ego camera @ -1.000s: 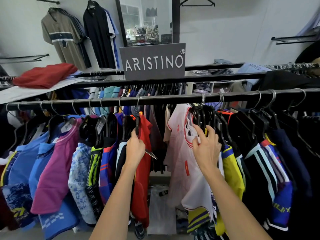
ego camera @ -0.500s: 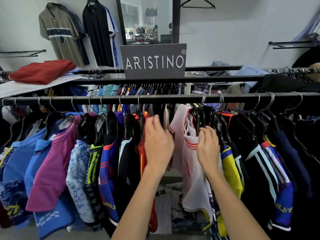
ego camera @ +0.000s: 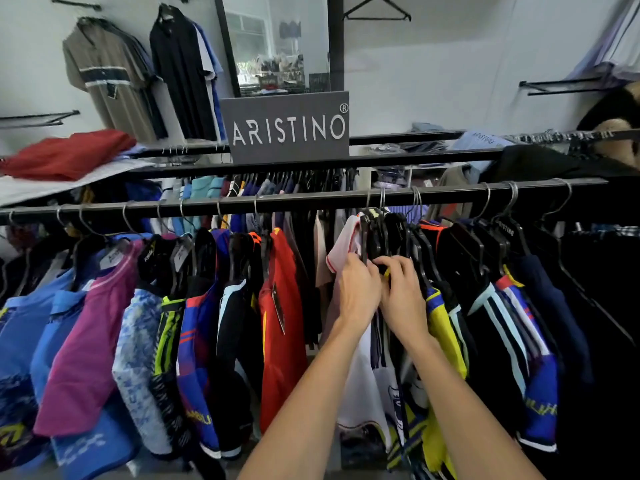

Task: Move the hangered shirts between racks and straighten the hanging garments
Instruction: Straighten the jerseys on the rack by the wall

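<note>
A person's two bare hands meet at the shoulders of a bunched group of shirts on the near rail [ego camera: 311, 202], right of centre. The left hand [ego camera: 356, 292] curls its fingers over the collar edge of a white shirt [ego camera: 346, 237], apparently pinching the cloth. The right hand [ego camera: 403, 299], touching the left, has its fingertips closed among the black hangers [ego camera: 381, 237] just beside it, though exactly what they hold cannot be made out.

To the left, a red jersey [ego camera: 280, 323], a magenta shirt [ego camera: 86, 334] and blue tops hang spaced along the rail but tilt at uneven angles. To the right, a yellow shirt [ego camera: 443, 334] and dark striped jerseys crowd together. On the far side a grey ARISTINO sign [ego camera: 287, 128] stands above a second, fully loaded rack.

Judging from this, the sorting looks midway: the left stretch seems spread out, while the tight cluster under the hands and the right-hand garments remain to be separated and squared.
</note>
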`<state>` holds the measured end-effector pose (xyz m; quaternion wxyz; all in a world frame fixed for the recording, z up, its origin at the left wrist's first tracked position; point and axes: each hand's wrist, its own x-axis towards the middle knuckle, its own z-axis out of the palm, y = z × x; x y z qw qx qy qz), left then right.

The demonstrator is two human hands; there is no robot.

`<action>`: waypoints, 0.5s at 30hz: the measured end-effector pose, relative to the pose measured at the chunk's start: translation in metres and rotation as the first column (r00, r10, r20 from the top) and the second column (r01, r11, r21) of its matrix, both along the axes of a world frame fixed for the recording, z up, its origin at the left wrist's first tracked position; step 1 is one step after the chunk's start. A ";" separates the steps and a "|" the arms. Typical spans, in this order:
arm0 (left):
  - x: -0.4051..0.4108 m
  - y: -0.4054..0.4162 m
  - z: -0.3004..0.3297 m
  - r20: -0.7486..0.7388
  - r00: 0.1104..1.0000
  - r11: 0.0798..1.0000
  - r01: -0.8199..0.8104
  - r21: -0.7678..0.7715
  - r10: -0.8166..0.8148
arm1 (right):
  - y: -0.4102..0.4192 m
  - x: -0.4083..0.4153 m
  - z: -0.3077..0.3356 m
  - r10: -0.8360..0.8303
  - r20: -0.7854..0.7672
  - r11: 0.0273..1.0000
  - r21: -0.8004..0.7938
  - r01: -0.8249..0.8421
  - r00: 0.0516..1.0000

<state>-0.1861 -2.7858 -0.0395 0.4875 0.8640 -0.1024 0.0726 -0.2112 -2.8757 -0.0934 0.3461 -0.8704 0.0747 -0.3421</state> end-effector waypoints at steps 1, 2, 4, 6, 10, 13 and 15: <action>0.001 0.004 0.003 0.001 1.000 1.000 -0.023 0.011 0.023 | 0.001 0.001 -0.001 -0.007 0.010 1.000 -0.011 0.007 1.000; 0.002 0.009 0.004 0.007 0.999 0.999 -0.044 0.027 0.044 | 0.002 0.002 -0.002 -0.013 0.013 1.000 -0.023 0.013 1.000; 0.006 0.022 0.007 0.029 0.997 0.995 -0.077 0.068 0.075 | 0.004 0.003 -0.003 -0.021 0.016 0.999 -0.046 0.021 1.000; 0.008 0.035 0.010 0.045 0.993 0.990 -0.110 0.093 0.107 | 0.003 0.005 -0.004 -0.017 0.028 0.998 -0.061 0.019 0.999; 0.011 0.062 0.015 0.030 0.992 0.989 -0.121 0.088 0.119 | 0.003 0.011 -0.007 -0.005 0.039 0.998 -0.061 0.007 0.999; 0.018 0.076 0.012 -0.005 0.994 0.994 -0.108 0.035 0.108 | 0.005 0.012 -0.007 -0.013 0.039 0.999 -0.052 0.015 0.999; 0.022 0.085 0.009 -0.022 0.993 0.993 -0.115 0.003 0.115 | 0.006 0.012 -0.007 -0.020 0.035 0.999 -0.045 0.022 0.999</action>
